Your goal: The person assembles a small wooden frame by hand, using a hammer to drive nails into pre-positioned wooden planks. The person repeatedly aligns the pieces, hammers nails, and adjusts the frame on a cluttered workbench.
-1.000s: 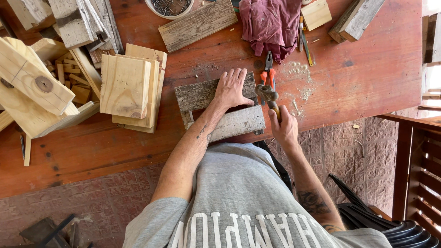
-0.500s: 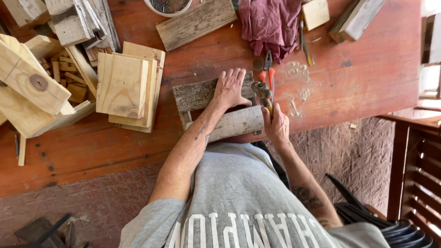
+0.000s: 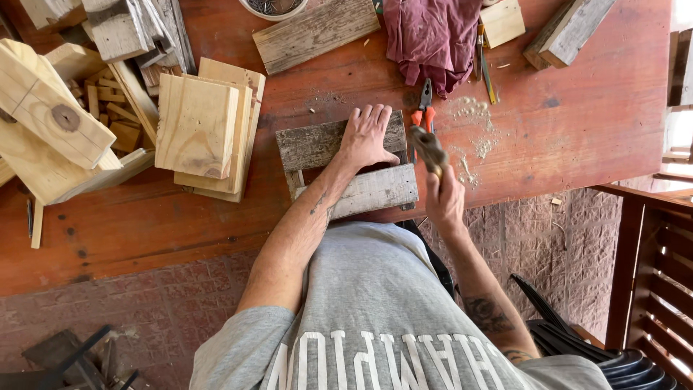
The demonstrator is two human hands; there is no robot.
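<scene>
Gripped in the right hand (image 3: 445, 204) is a hammer (image 3: 429, 148), fist closed round the handle's lower end, head raised just above the table near the right end of the boards; exact head shape is blurred. Left hand (image 3: 368, 137) is laid flat, fingers spread, on the upper weathered board (image 3: 317, 143), pressing it down w/o curling round anything. That grey board and a second weathered board (image 3: 368, 191) nearer the body are joined at the front edge of the red table (image 3: 577, 130), approx. mid-table, the lower one reaching the edge. Judged from the look: the boards are stiff, dry, rough old timber, moderately light, not slippery but splintery, and likely to split near ends; best held flat from above or by the long edges, away from the strike zone. The hammer is judged head-heavy, so a hold low on the handle suits it. Orange-handled pliers (image 3: 424, 108) lie just beyond the hammer, beside sawdust. No packages, labels or signs can be made out on the table; the only lettering is large white print on the grey shirt (image 3: 375, 310), lower centre. Other things: a maroon cloth (image 3: 433, 36) at top centre, a stack of pale square boards (image 3: 206, 126) to the left, offcuts and grey scraps at far left, a round white container (image 3: 274, 9) w/ dark contents at the top edge.
</scene>
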